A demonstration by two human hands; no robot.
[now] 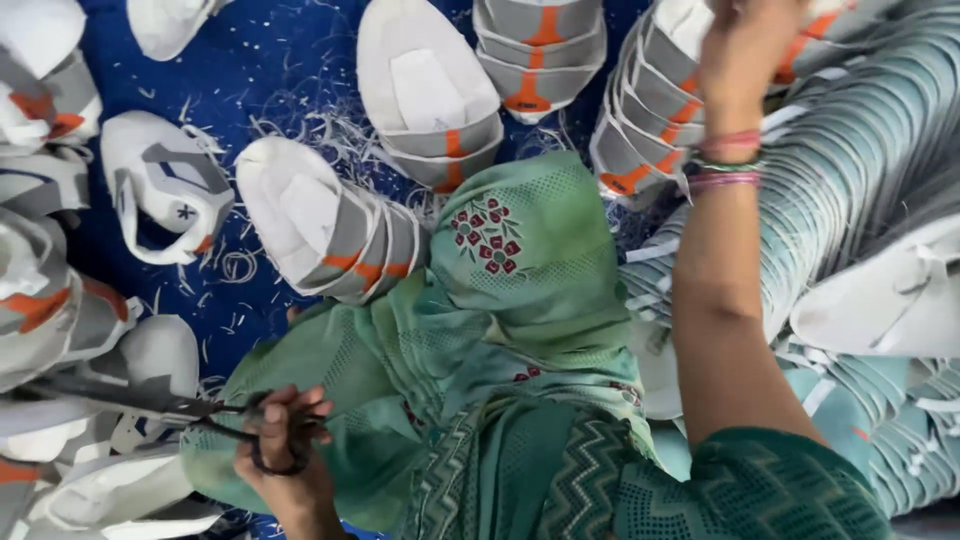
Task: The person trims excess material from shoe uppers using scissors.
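My left hand (pixel 285 450) is at the lower left, fingers through the black loops of a pair of scissors (pixel 120 395) whose blades point left over a pile of shoe uppers. My right hand (pixel 745 50) reaches up to the top right, with bangles (pixel 728 160) on the wrist. It rests on a nested stack of white, grey and orange shoe uppers (pixel 640 130). Its fingertips are cut off by the frame edge, so its grip is unclear. My green patterned clothing (pixel 520 300) fills the middle.
More nested stacks of uppers (pixel 330 230) (pixel 430 100) (pixel 540 50) lie on a blue mat (pixel 290 60) strewn with thin white trimmings (pixel 330 130). Loose uppers (pixel 60 300) are heaped at the left. A long row of stacked pale pieces (pixel 860 150) runs down the right.
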